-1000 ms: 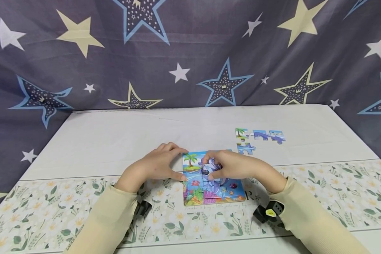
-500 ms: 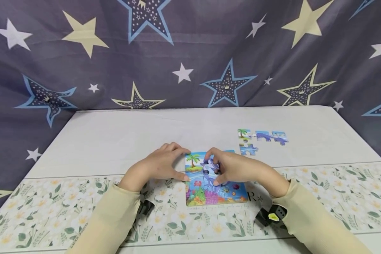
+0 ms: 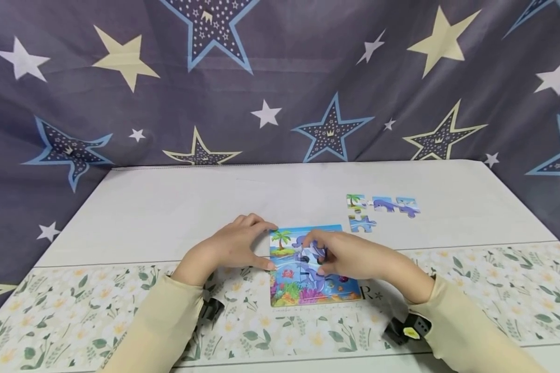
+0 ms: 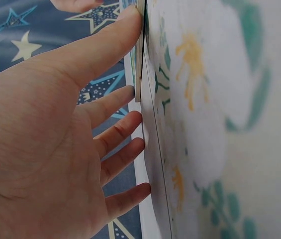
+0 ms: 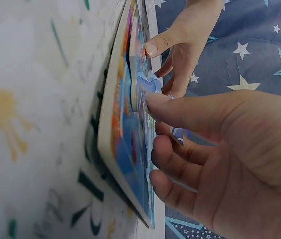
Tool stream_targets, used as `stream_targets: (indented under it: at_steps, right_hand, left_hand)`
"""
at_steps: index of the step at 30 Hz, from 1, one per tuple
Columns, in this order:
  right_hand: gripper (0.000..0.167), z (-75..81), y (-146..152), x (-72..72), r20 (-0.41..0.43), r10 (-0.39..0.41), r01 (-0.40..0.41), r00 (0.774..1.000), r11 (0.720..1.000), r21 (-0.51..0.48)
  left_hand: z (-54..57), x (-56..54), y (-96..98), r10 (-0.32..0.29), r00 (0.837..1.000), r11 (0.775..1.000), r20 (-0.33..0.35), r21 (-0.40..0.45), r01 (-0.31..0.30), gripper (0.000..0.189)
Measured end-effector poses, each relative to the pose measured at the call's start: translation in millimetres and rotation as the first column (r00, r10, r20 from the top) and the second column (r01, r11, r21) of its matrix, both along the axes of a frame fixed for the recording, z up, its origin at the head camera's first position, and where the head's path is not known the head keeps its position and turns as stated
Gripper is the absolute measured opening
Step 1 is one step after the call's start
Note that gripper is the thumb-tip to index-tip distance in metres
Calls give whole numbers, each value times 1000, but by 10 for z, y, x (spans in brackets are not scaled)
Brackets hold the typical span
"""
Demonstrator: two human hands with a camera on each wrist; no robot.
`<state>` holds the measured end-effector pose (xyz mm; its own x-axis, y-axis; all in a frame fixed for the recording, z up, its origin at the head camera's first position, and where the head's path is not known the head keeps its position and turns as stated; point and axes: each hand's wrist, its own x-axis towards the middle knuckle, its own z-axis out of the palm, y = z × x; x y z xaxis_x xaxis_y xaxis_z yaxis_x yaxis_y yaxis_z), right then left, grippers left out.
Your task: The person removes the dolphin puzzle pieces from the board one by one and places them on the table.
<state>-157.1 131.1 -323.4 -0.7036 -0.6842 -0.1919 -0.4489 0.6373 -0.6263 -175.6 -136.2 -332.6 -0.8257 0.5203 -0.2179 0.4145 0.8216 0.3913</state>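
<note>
With left fingers bracing wide against the puzzle board toward the front edge of the surface, I am pinching a puzzle piece over it in right fingers, risking jamming through tilt.

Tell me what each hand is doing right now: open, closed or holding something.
Left hand: open, thumb touching the left edge of the puzzle board.
Right hand: holding a puzzle piece, pinched over the board.

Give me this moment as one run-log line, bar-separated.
left hand: touching left edge of puzzle board | right hand: pinching puzzle piece over board | loose pieces: four, on table
</note>
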Motion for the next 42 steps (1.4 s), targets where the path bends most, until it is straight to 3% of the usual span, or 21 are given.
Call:
stream_targets:
  at_steps: [10, 27, 42]
  right_hand:
    - [44, -1, 65, -26, -20, -18, 17, 1000, 999, -35]
    - [26, 111, 378, -207, -93, -18, 6, 995, 991, -131]
    - [30, 191, 569, -272, -133, -115, 101, 984, 989, -104]
  left_hand:
    - [-8, 4, -2, 4, 1000, 1000, 1, -4, -4, 82]
    - [20, 8, 12, -4, 1000, 1000, 4, -1, 4, 83]
    - [6, 4, 8, -3, 1000, 1000, -6, 0, 3, 83]
